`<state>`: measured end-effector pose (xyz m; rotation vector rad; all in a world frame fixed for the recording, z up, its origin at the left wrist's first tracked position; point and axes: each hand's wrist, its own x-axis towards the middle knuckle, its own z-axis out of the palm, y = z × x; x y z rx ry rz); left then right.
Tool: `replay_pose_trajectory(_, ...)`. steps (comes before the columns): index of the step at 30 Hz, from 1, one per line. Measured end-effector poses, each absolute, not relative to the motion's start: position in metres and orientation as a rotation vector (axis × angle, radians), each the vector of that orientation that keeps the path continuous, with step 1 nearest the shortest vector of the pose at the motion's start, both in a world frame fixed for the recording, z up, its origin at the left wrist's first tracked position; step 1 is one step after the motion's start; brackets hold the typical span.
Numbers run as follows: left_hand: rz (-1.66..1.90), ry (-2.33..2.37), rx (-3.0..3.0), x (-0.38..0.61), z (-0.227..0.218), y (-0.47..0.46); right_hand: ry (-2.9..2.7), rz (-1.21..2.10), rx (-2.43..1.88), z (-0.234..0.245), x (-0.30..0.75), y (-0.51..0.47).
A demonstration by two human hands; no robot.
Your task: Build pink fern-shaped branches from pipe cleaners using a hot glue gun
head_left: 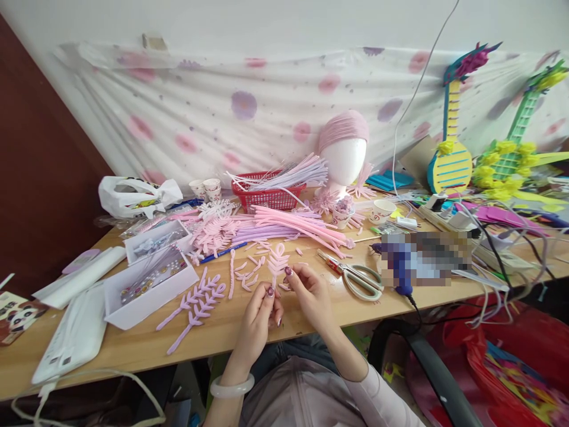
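Observation:
A pale pink pipe-cleaner sprig [276,261] with a loop at its top and short side leaves stands upright between my hands. My left hand [260,311] is closed, pinching its lower stem between thumb and fingers. At the sprig's right side, my right hand [311,293] is closed in a pinch on its lower leaves; the fingertips partly hide what they grip. Short cut pieces of pink pipe cleaner [246,276] lie behind my left hand. Two finished-looking lilac sprigs [202,308] rest to the left, beside a single pink pipe-cleaner strip [232,273].
Scissors [362,281] and a blue glue gun [402,270] lie to the right, amid cables. Behind are pipe-cleaner bundles [302,228], a red basket [269,193] and a white mannequin head [349,160]. White boxes [151,290] hold beads on the left, near a white power bank-like slab [71,332].

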<state>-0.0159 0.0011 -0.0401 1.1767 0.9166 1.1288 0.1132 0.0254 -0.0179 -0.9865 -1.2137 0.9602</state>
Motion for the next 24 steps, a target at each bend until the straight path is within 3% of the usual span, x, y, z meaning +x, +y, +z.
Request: replay_pose_trajectory(24,1.156,0.905,1.107,-0.0160,-0.0435,0.0011,-1.221,0.991,-0.992,-0.0201,0.1141,0.0226)
